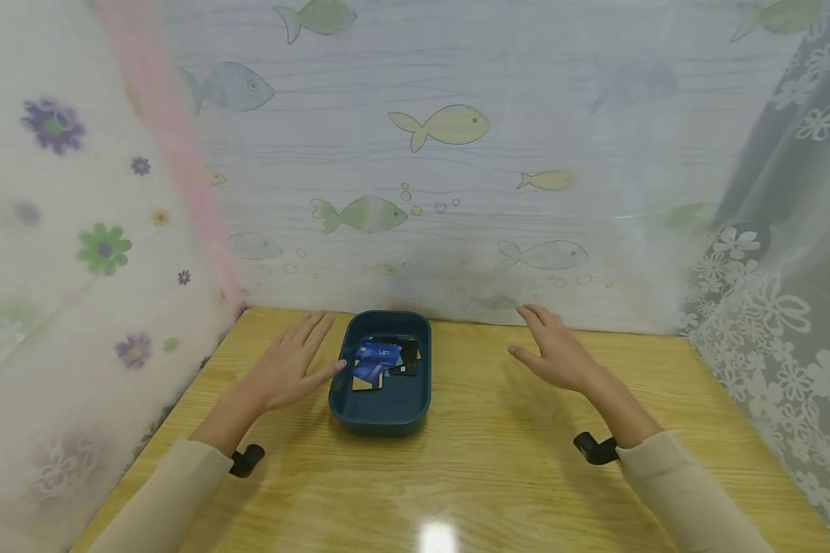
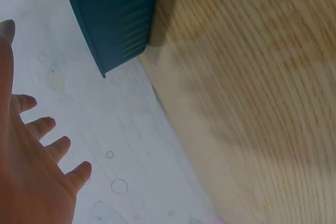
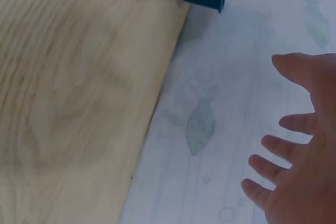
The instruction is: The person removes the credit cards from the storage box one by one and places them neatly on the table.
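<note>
A dark teal plastic bin (image 1: pixel 387 407) stands on the wooden table, left of the middle. Inside it lies a loose pile of cards: blue ones (image 1: pixel 376 355), black ones (image 1: pixel 406 359) and a gold-edged one (image 1: pixel 366 382), partly overlapping. My left hand (image 1: pixel 283 372) is held just left of the bin with fingers extended; its thumb tip overlaps the bin's left rim in the head view, and I cannot tell if it touches. To the right, apart from the bin, my right hand (image 1: pixel 556 353) hovers above the table, fingers extended and holding nothing. Both wrist views show spread fingers and the bin's outer wall (image 2: pixel 118 14).
The light wooden table (image 1: pixel 498 491) ends at a back curtain (image 1: pixel 456 253) printed with fish. A flowered sheet (image 1: pixel 76 307) hangs on the left, and a sheer floral curtain (image 1: pixel 781 338) on the right. Black wrist mounts (image 1: pixel 595 449) stick out beside both cuffs.
</note>
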`<state>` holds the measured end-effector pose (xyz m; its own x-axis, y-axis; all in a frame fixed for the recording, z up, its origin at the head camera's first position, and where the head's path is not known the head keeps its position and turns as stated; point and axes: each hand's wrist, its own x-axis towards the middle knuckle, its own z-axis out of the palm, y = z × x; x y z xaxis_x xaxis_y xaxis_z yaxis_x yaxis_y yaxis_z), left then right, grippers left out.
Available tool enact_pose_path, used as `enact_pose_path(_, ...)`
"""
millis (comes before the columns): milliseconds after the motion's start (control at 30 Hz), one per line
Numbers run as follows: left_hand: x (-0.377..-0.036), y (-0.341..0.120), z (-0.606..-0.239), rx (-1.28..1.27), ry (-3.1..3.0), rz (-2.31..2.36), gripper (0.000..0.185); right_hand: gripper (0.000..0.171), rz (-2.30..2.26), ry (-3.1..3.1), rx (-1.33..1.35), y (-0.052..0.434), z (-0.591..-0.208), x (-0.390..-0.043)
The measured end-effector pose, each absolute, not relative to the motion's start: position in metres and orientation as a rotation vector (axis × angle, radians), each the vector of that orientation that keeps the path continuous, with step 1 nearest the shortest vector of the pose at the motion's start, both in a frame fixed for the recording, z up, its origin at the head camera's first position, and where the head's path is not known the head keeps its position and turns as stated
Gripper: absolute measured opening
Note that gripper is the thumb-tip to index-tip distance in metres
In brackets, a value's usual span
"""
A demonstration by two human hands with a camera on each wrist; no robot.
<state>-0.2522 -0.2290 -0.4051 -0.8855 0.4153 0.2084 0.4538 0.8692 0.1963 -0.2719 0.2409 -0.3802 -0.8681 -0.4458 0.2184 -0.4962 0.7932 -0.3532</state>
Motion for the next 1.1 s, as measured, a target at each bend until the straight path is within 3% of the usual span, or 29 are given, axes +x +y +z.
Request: enact_pose_path(1100,-0.227,-0.213,-0.442,-0.655,-2.928,-0.471,0.104,0.071,0.879,-2.777,0.865,0.177,-0.396,-0.269)
